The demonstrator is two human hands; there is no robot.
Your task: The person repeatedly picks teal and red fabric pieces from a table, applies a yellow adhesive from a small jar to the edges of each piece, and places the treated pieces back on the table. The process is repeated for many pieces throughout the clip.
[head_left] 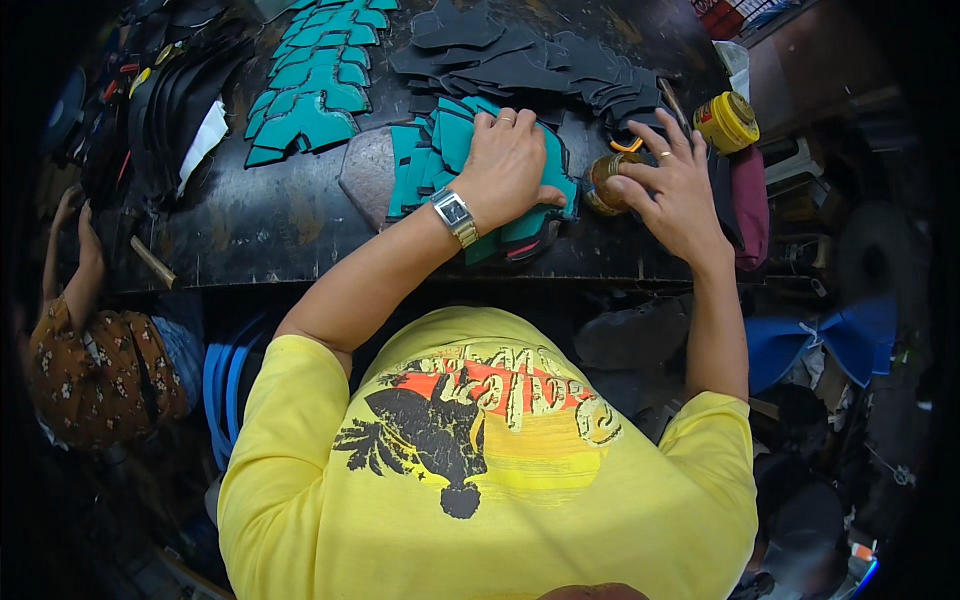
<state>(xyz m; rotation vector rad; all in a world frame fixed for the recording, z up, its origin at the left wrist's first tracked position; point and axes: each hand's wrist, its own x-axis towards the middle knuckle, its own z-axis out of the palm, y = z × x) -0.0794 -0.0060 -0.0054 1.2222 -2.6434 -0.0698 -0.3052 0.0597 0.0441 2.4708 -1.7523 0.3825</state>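
My left hand (507, 165), with a metal watch on the wrist, lies flat on a stack of teal cut pieces (440, 160) on the dark worktable (260, 225), pressing them down. My right hand (675, 185) is at a small round tin (602, 182) just right of the stack, with fingertips on its rim and the other fingers spread above it. Whether the tin is lifted off the table I cannot tell.
A row of teal pieces (315, 80) lies at the back left, dark grey pieces (520, 55) at the back centre. A yellow-lidded jar (728, 122) stands at the right edge. A hammer handle (152, 262) lies front left. Another person in a patterned sleeve (95, 375) sits at the left.
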